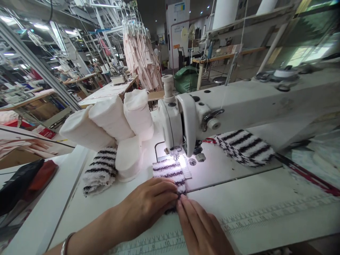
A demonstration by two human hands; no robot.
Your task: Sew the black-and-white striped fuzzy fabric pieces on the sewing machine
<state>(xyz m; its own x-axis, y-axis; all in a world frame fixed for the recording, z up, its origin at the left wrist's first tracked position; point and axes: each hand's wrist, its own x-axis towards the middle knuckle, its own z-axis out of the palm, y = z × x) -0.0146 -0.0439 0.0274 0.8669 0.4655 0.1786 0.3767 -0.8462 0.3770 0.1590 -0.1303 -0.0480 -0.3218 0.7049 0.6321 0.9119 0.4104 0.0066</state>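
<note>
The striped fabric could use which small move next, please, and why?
Probably ease the striped fabric forward, as its far edge lies by the lit presser foot, with the left hand on it and the right hand at its near end.

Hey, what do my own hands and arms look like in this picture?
Your left hand and right hand are ungloved. A slim, silver-coloured bracelet circles your left forearm, with no sleeve showing. Your right forearm is out of view.
</note>
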